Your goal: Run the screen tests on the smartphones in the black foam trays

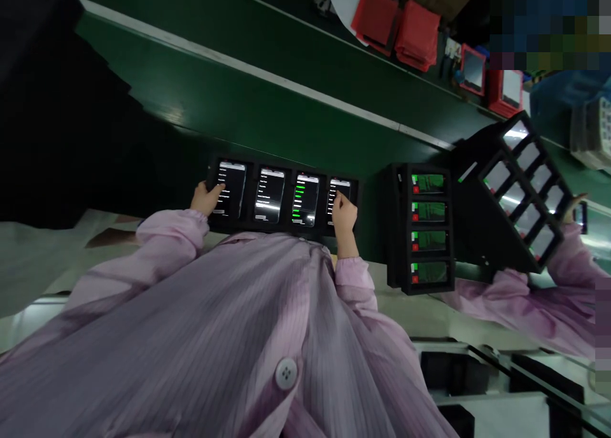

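A black foam tray (pixel 289 229) lies in front of me with several smartphones in a row, their screens lit. My left hand (pixel 205 199) is closed round the tray's left end, its thumb over the edge of the leftmost phone (pixel 231 193). Over the rightmost phone (pixel 331 202) is my right hand (pixel 344 216), fingers curled, with a fingertip at the screen. Between them, one phone (pixel 270 196) shows white menu lines on black, and its neighbour (pixel 305 199) has green and white lines.
To the right stands a stack of black trays (pixel 405 284), the top one holding phones with green screens. Beyond it, a larger black tray (pixel 506 215) of phones is tilted beside a co-worker's pink sleeve (pixel 515 304). Red pouches (pixel 417 34) lie across the green bench (pixel 296 116).
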`<action>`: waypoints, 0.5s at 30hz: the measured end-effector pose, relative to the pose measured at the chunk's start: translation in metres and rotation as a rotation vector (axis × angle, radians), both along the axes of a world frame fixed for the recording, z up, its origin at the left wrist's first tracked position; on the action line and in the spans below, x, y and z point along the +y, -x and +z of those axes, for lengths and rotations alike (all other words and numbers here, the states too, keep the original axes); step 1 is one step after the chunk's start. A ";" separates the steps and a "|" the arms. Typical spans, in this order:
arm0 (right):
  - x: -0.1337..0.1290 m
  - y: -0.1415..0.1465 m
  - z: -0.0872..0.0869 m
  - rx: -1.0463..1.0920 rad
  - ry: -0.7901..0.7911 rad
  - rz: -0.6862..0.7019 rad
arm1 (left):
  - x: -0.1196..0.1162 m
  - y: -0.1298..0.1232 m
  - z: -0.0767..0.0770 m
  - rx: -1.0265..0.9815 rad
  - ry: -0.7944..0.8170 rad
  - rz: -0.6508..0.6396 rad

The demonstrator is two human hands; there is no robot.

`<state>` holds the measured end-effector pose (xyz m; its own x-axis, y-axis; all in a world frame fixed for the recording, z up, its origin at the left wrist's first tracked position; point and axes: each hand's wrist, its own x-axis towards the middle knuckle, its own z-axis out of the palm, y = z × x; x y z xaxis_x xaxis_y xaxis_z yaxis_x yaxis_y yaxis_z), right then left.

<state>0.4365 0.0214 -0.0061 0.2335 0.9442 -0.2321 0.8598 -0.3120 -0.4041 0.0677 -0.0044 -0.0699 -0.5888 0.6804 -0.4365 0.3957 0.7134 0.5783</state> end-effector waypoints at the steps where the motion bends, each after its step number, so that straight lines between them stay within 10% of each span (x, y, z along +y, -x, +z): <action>1: 0.001 0.000 0.001 -0.006 0.014 -0.009 | 0.001 0.000 0.002 -0.017 0.012 0.020; 15: -0.004 0.068 -0.003 0.134 0.083 0.393 | -0.001 0.005 0.003 -0.092 -0.017 0.090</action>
<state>0.3689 0.0176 -0.0090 -0.1776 0.9322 -0.3152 0.8616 -0.0074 -0.5075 0.0622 -0.0051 -0.0669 -0.6058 0.6343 -0.4803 0.2757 0.7336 0.6211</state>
